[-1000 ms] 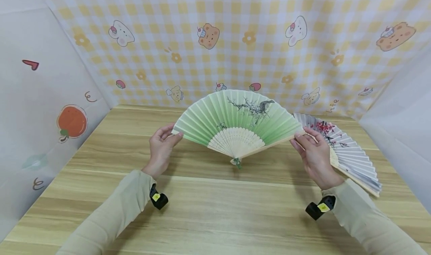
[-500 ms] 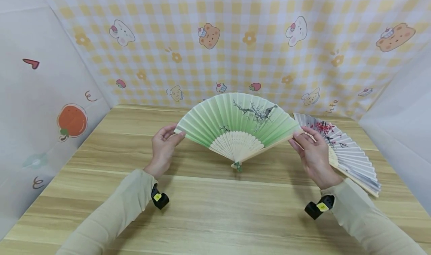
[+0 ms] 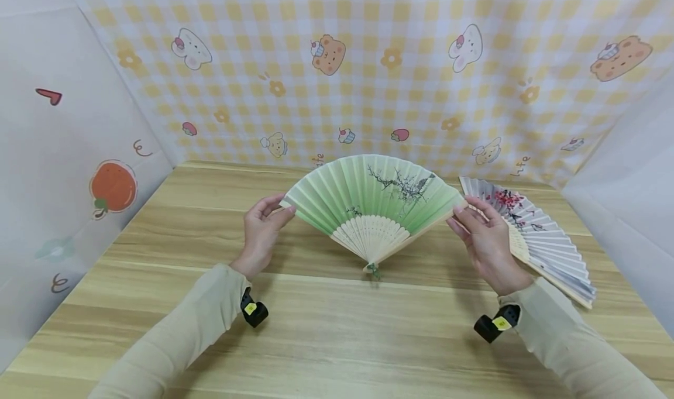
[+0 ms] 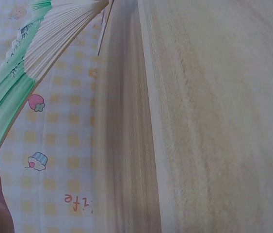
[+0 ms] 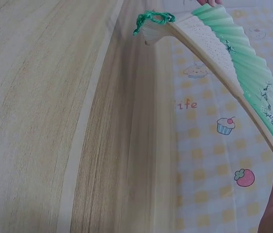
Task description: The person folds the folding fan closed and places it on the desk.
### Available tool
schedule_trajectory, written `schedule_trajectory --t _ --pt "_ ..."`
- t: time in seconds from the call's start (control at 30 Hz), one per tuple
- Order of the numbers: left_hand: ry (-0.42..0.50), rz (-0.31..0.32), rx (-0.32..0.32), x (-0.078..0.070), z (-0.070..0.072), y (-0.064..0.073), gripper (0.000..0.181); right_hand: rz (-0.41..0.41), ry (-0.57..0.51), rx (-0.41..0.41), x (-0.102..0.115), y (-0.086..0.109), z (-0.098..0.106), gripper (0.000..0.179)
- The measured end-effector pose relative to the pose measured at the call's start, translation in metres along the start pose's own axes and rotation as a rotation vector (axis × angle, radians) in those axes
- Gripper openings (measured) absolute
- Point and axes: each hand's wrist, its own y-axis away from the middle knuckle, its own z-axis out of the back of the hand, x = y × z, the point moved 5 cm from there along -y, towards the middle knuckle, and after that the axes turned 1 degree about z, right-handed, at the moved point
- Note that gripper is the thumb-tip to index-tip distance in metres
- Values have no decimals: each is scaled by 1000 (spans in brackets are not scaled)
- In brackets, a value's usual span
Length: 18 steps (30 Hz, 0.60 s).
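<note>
A green folding fan (image 3: 376, 197), spread wide, is held above the middle of a wooden table (image 3: 358, 340), toward the back. The left hand (image 3: 260, 235) pinches its left outer corner; the right hand (image 3: 487, 244) pinches its right outer corner, thumbs on the near side. Its narrow end, tied with green cord (image 3: 372, 268), points toward the person.

Bare wood stretches between the two forearms. Behind, the table's back edge meets a yellow checked cloth (image 3: 363, 103), and the fan's arched top overlaps that edge. At the right, a white fan with red blossoms (image 3: 553, 244) lies open near the table's right edge, partly covered by the right hand; whether they touch is unclear.

The table's front edge is out of frame. Fingers behind the green fan are partly hidden, and both wrist views cut off the nearer hand.
</note>
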Motion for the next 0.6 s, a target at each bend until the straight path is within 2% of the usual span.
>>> schedule_trajectory --t 0.3,0.6 --pt "22 6 4 -1 -4 0 36 -14 20 23 -1 1 -4 24" --pt "95 -7 21 -4 -13 0 35 -35 31 21 -7 1 -7 23"
